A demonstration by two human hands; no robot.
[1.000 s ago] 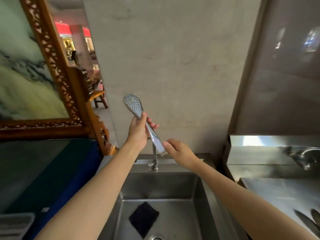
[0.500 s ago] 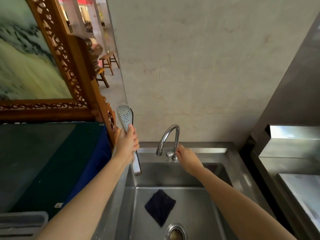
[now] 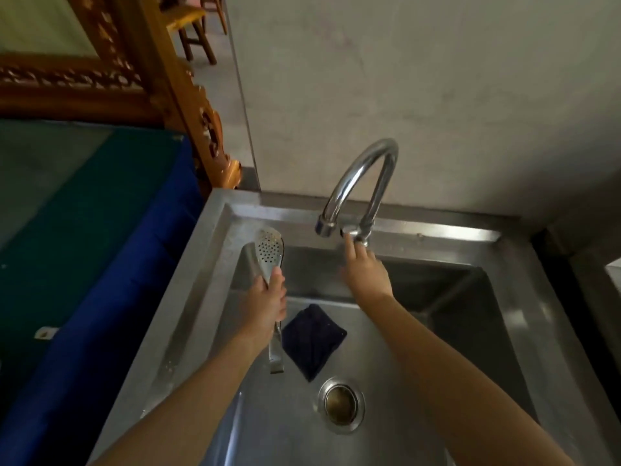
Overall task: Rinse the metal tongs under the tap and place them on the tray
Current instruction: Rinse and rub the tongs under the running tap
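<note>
My left hand (image 3: pixel 267 302) grips the metal tongs (image 3: pixel 268 253) around their middle. The perforated spoon end points up and away over the left side of the steel sink (image 3: pixel 470 237), and the hinge end hangs below my palm. My right hand (image 3: pixel 364 269) reaches to the base of the curved chrome tap (image 3: pixel 361 176), fingertips on its small handle. The spout opens to the right of the tongs' head. No water shows at the spout. No tray is in view.
A dark folded cloth (image 3: pixel 314 339) lies on the sink floor above the brass drain (image 3: pixel 341 403). A blue and green covered surface (image 3: pixel 84 230) borders the sink on the left, with a carved wooden frame (image 3: pixel 161 79) behind it. A grey wall stands behind the tap.
My left hand has brought the tongs down from beside the wooden frame to inside the sink, nearer the spout. My right hand has stayed at the tap handle. The view has tilted down.
</note>
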